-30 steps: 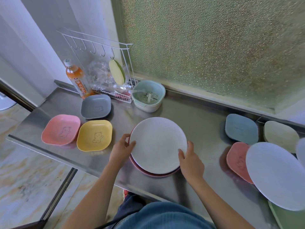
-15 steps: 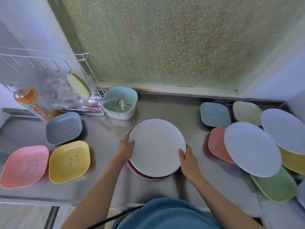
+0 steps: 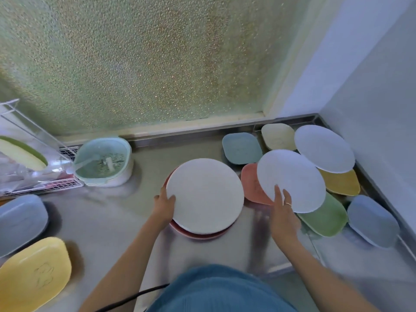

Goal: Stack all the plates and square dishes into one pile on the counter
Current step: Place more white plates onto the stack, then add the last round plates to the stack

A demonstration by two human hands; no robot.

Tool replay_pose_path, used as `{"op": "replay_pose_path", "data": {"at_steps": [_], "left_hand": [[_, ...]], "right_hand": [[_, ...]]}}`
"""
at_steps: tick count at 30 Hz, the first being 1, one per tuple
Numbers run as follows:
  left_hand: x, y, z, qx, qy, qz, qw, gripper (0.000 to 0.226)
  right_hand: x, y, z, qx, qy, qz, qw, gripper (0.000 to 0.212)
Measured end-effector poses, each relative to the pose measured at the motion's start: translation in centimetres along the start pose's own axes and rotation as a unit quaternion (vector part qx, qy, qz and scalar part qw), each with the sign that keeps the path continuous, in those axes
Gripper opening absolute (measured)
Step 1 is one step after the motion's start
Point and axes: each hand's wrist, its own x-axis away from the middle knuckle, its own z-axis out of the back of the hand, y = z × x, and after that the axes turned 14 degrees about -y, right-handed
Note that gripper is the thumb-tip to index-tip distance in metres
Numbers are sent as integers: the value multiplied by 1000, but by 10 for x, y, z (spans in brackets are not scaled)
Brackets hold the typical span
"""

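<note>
A white round plate (image 3: 204, 197) lies on a pink plate (image 3: 198, 235) in the middle of the steel counter (image 3: 108, 217). My left hand (image 3: 164, 203) grips the white plate's left rim. My right hand (image 3: 283, 215) has its fingers spread over the near edge of a pale round plate (image 3: 292, 174) to the right. That plate rests across a pink square dish (image 3: 251, 183) and a green one (image 3: 324, 219). Behind it sit another pale round plate (image 3: 324, 148) and teal (image 3: 242, 148), cream (image 3: 278, 136), yellow (image 3: 342, 182) and grey-blue (image 3: 371, 221) square dishes.
At the left edge lie a grey-blue square dish (image 3: 20, 221) and a yellow one (image 3: 33, 273). A mint strainer basket (image 3: 103, 161) and a wire rack (image 3: 33, 176) stand at the back left. A wall closes the right side.
My right hand has left the white plate's rim and moved right onto the pale round plate. My view has swung right. The left hand stays on the pile.
</note>
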Motion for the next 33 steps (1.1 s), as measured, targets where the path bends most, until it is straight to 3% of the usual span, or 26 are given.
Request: {"op": "replay_pose_path", "data": {"at_steps": [4,11,16,18,21,24,27,29,31,33], "left_hand": [[-1,-5,6,31,-12,4,999,46],[-2,-5,3,59,-2,7,998,45],[-3,-4,1,69,0,17,997,45],[2,-2,0,21,13,22,999,45],[14,5,-2,-112,151,-47,981,41],[30,28,0,-46,224,-109,967,30],[37,56,2,20,194,-97,976,28],[33,67,4,96,127,-69,985,30],[23,64,7,149,65,-31,986,33],[14,50,12,148,50,-24,988,33]], "right_hand": [[-6,19,-1,22,-29,-35,999,73],[-15,22,4,-102,3,-42,994,50],[-9,12,17,-106,83,-21,991,52],[-6,3,22,-116,133,-8,984,45],[-2,-13,20,-132,178,75,972,38],[12,-35,14,-87,212,199,953,36],[27,-61,11,-45,240,336,910,36],[31,-73,6,-36,233,412,880,34],[32,-79,-2,-32,207,465,860,32],[31,-80,-8,-24,163,485,859,36]]}}
